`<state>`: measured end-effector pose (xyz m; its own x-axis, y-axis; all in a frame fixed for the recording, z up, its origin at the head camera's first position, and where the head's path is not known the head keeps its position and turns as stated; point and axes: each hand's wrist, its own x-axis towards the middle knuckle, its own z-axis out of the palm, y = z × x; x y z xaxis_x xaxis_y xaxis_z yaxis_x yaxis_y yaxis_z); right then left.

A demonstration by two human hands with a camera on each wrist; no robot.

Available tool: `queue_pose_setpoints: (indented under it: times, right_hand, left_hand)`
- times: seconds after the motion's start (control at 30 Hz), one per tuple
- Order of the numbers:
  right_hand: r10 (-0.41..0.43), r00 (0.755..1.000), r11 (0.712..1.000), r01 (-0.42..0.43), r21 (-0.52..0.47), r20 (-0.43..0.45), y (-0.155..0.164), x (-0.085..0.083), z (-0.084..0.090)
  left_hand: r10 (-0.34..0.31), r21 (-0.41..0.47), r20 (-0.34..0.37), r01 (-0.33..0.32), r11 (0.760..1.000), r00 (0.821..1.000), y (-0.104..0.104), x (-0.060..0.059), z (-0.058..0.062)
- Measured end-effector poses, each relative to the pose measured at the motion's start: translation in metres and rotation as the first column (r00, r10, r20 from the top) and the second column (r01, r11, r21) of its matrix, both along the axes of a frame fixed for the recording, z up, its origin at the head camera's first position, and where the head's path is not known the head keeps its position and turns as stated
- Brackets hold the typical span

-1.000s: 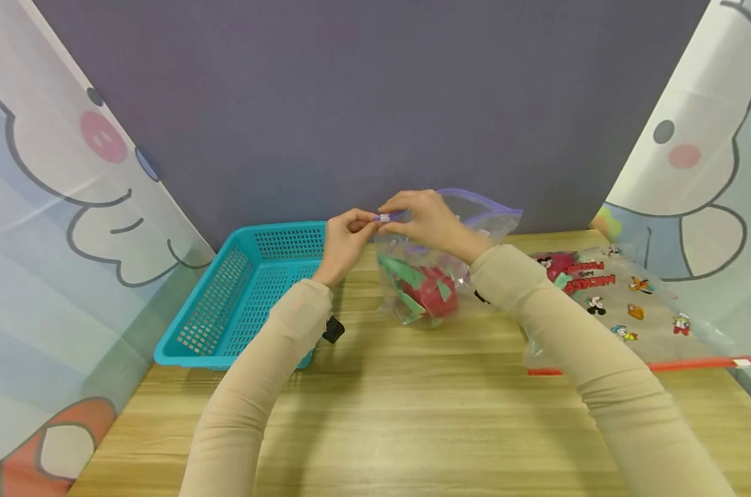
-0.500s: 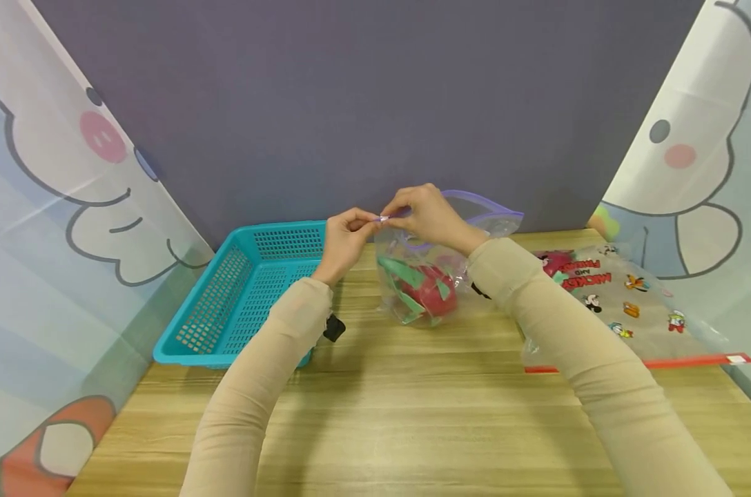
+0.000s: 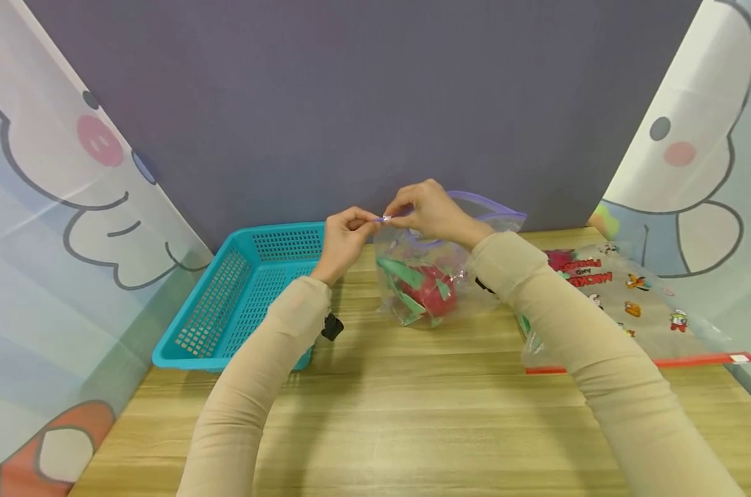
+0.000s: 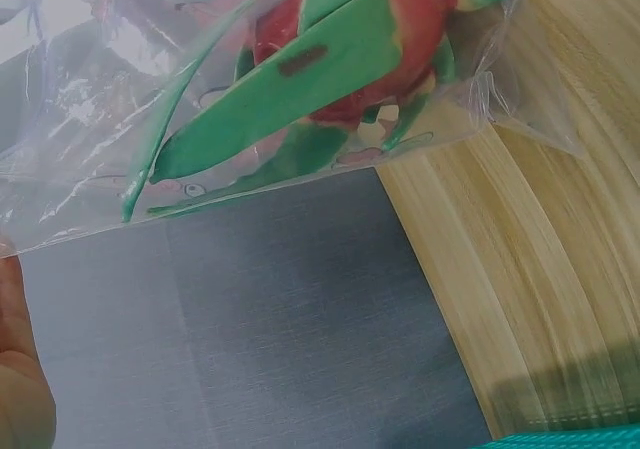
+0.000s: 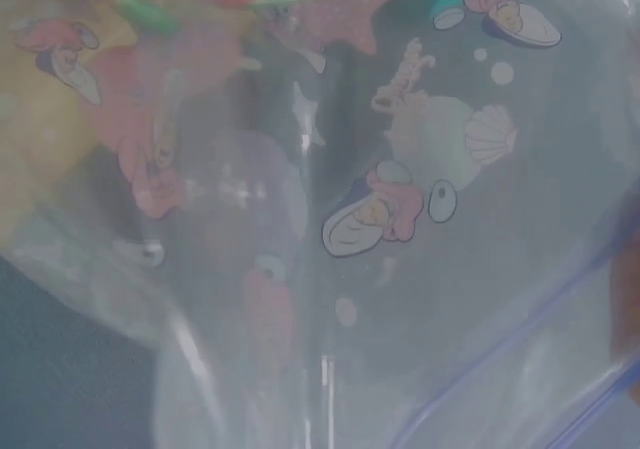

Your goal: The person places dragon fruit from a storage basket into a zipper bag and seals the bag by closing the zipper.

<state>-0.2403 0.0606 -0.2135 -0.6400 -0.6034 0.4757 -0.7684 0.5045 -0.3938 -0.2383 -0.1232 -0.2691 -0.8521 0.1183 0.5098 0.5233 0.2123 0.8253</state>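
Note:
Over the table's far side, my left hand [image 3: 343, 238] pinches the left end of the purple zip edge of a clear zip bag [image 3: 391, 252]. Right against it, the fingertips of my right hand [image 3: 434, 214] pinch the small white zip slider [image 3: 386, 218]. The rest of the bag's mouth gapes to the right in a purple loop. Low in the bag sits a red dragon fruit [image 3: 439, 298] with green scales, close up in the left wrist view. Cartoon prints cover the bag film [image 5: 460, 299] in the right wrist view, with my right hand at that view's edge.
A turquoise plastic basket [image 3: 186, 304] stands left of the bag. To the right lies another clear bag [image 3: 655, 331] with cartoon prints and a red edge, with something red and green inside, partly behind the right sleeve. A dark upright panel [image 3: 350, 103] backs the wooden table [image 3: 400, 414].
My right hand, pinching the slider, has shifted slightly right and up, and the slider has tilted. My left hand stays nearly in place on the bag's corner.

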Motion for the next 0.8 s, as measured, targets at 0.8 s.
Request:
queue_pose_setpoints:
  times: [0.8]
  right_hand:
    - [-0.132,0.962,0.985,0.155,0.08,-0.24,-0.001,0.02,-0.011]
  left_hand:
    - [0.054,-0.004,0.025,-0.054,0.999,0.998,0.006,0.012,0.007]
